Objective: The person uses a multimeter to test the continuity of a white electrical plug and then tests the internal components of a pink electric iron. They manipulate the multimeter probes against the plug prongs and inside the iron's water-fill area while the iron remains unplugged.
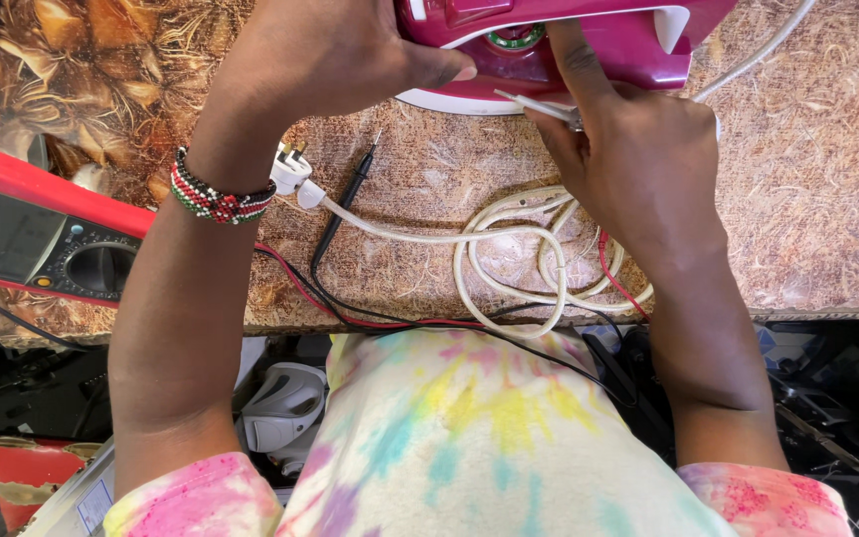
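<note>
Glossy magenta plastic clothes iron (589, 45) lies at the far table edge, under both my hands. My left hand (335, 50) clamps its body; my right hand (628, 149) pinches a thin metal tool (539, 104) against its base. Coiled white power cord (519, 249) sits below my right wrist, white plug (290, 169) by my left wrist, red multimeter (42, 234) further left.

We look down on a surface (807, 199) covered with a cloth printed in brown, tan and rust, its pattern like dry grass and leaves. Its front edge (827, 314) runs across the view, lit bright and even from above. Below that edge the space falls into shadow. There we make out a grey-and-white plastic housing (285, 403), a worn red box (27, 477) at lower left, and a jumble of dark parts (837, 418) at lower right.
</note>
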